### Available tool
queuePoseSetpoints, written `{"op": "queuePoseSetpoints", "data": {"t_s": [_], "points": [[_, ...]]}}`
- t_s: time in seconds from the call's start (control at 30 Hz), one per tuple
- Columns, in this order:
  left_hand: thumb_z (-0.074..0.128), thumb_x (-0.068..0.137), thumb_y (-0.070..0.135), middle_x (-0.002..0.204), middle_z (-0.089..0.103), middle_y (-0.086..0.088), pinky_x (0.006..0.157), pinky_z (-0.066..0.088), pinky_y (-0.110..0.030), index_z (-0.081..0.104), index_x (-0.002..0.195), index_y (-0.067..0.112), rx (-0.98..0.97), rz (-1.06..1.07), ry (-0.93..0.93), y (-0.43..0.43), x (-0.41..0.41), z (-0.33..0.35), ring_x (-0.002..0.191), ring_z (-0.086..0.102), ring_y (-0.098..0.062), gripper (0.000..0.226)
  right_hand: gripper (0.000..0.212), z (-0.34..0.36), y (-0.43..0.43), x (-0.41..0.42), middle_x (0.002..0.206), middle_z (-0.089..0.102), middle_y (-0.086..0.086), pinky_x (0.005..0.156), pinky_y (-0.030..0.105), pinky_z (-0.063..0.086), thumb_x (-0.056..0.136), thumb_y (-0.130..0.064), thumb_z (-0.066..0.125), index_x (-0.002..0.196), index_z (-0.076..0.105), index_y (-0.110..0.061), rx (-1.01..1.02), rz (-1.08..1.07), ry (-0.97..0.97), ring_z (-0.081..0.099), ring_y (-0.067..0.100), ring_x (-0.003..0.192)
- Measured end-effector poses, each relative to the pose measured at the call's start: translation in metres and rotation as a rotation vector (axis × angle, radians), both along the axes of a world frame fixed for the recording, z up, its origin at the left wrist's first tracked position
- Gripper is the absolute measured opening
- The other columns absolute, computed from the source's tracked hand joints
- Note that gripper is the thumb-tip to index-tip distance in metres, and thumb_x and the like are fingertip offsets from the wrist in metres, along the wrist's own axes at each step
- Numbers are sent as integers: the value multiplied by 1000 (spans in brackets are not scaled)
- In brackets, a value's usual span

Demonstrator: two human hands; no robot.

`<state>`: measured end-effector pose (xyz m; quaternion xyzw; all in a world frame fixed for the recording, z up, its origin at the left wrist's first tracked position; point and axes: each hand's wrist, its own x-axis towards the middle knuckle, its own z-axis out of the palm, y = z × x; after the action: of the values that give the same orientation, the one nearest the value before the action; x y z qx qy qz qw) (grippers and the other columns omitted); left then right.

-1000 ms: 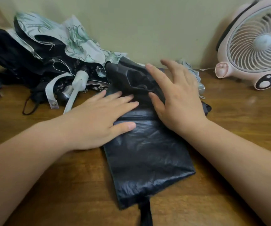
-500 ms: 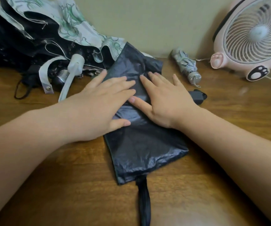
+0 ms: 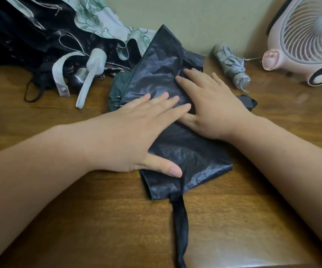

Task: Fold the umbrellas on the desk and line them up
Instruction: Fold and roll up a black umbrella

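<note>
Closer together than before, left hand (image 3: 137, 132) and right hand (image 3: 214, 109) press flat, fingers straight, on the black umbrella (image 3: 193, 157), gripping nothing.

— "Which one is in the middle?"

— "The black umbrella (image 3: 191, 157). Its canopy lies flattened on the surface (image 3: 253, 209), creased and shiny, running from near centre up to the far wall, where one corner stands up. A black strap (image 3: 180, 229) trails off its near end."

— "And the others?"

— "A small grey umbrella (image 3: 231, 64), rolled tight, lies to the far right, apart from the black one, with its cap end pointing nearer. Far left there's an unfolded heap: a flowered umbrella (image 3: 98, 22), white and green cloth over dark lining, with a pale handle (image 3: 95, 62) sticking out towards us."
</note>
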<state>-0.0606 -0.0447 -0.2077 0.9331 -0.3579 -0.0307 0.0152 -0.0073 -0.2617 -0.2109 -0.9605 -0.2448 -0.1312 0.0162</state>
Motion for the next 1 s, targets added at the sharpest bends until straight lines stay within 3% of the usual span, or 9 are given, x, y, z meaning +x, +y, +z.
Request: {"op": "queuePoseSetpoints", "data": {"t_s": [0.13,0.23,0.33,0.43,0.5,0.63,0.8,0.9,1.0], "points": [[20,41,113,165,-27,22,126,-12,-38,-15,156,51,1,10,103,1,8,1,149,-34,-3,135,86,2,-7,-4,165,28,10,125,49,13,88,-67,43,157,35,-17,43,50,21,19,26,156],[16,26,116,163,-32,22,122,-19,-36,-13,157,51,31,-25,115,0,8,-2,145,-41,-6,149,73,13,-11,-20,166,26,12,127,48,12,91,-42,62,155,39,-15,78,85,-28,16,28,156],[12,20,116,160,-37,21,119,-22,-40,-11,154,58,101,-38,99,-3,14,-1,141,-48,-13,148,69,27,-8,-49,168,20,11,128,40,14,91,-24,64,155,40,-13,126,89,-2,12,24,157],[14,43,113,157,-41,23,116,-25,-36,-25,144,64,102,-149,-16,-1,29,-12,147,-40,-22,119,66,29,9,-83,170,16,1,126,24,10,103,-39,52,160,28,-18,281,127,220,7,9,156],[10,58,108,162,-29,23,117,-18,-44,-36,142,59,111,-192,-104,0,34,-17,147,-41,-19,108,76,19,17,-98,171,5,-6,127,24,4,101,-58,37,164,12,-24,327,120,416,-5,1,155],[11,12,115,153,-50,15,115,-29,-42,-32,152,42,270,-47,136,-5,14,-5,135,-56,-16,164,96,2,-1,-105,170,-19,-3,128,37,-4,87,-81,13,161,-17,-28,-54,23,456,-22,7,153],[19,8,113,155,-48,17,117,-29,-46,-27,150,54,232,-26,218,-7,10,2,136,-54,-15,161,100,30,-37,-120,162,-35,-13,121,24,-18,77,-85,6,156,-27,-33,-327,-81,621,-36,-2,144],[22,10,113,157,-45,16,117,-28,-49,-24,152,53,220,-48,204,-8,11,-3,136,-54,-16,160,98,55,-44,-119,166,-18,-22,116,12,-7,78,-86,19,161,-7,-40,-337,-137,661,-15,-8,149],[26,15,113,158,-45,13,119,-25,-54,-24,152,53,199,-48,197,-6,12,-4,136,-54,-18,158,80,66,-28,-105,162,28,-24,111,6,17,90,-80,25,157,33,-37,-46,-70,313,25,-8,145]]}}
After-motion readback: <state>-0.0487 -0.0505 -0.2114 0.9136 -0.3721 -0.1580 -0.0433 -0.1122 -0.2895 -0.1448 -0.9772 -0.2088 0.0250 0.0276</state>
